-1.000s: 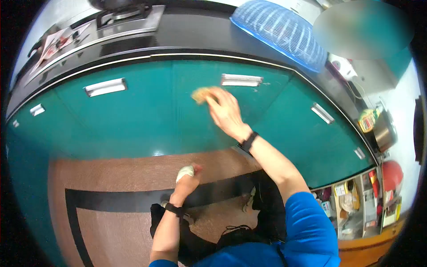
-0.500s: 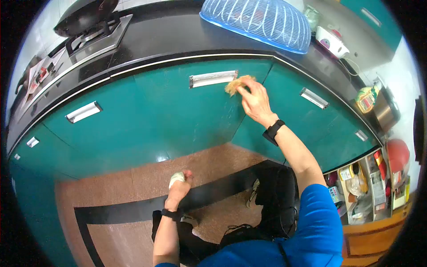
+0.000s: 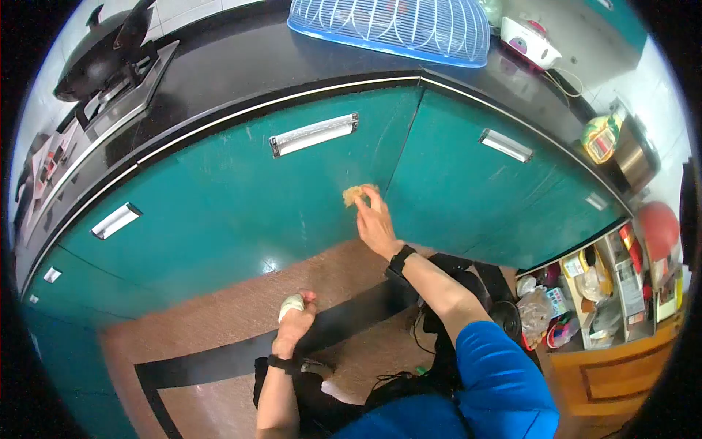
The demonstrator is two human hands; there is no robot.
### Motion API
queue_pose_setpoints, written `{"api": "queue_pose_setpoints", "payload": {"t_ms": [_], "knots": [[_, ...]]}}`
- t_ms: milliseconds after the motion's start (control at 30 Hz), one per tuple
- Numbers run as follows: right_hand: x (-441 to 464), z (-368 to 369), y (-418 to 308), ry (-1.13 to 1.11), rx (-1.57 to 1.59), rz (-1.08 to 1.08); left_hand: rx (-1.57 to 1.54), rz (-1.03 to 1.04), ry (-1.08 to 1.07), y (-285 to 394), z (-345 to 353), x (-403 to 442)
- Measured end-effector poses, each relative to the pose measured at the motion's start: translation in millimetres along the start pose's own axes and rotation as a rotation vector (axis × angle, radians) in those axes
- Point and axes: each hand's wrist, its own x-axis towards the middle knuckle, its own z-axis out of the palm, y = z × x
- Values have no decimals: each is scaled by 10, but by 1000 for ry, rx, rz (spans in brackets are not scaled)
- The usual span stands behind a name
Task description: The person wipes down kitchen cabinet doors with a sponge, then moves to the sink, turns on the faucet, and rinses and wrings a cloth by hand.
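Observation:
My right hand (image 3: 376, 228) pinches a crumpled, tan scrubbing pad (image 3: 352, 196) against the front of the teal cabinet door (image 3: 241, 186). The pad sits below the long silver handle (image 3: 314, 134), just left of the seam between two doors. Faint whitish streaks mark the door's surface. Low over the floor, my left hand (image 3: 295, 322) is closed around a small, rounded whitish thing (image 3: 291, 305); its kind is mostly hidden by the fingers.
Above the doors runs a black countertop (image 3: 219, 69) with a blue mesh food cover (image 3: 387, 33) and a wok (image 3: 99, 62) on a stove. At the right, open shelves (image 3: 610, 293) hold packets and bags. Brown floor (image 3: 219, 314) lies below.
My right hand has moved down and left with the pad, from beside the handle to lower on the door. My left hand stays closed in nearly the same place. The view has shifted slightly.

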Motion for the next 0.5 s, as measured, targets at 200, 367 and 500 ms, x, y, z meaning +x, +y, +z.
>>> {"api": "queue_pose_setpoints", "payload": {"t_ms": [200,367,500], "knots": [[1260,-755,-81,580,33,-122,-75,-92,-76,-93,77,75],[1058,-526,236,581,31,-101,178,-7,48,-9,159,88],[152,417,573,483,117,155,-10,-17,-25,120,100,168]]}}
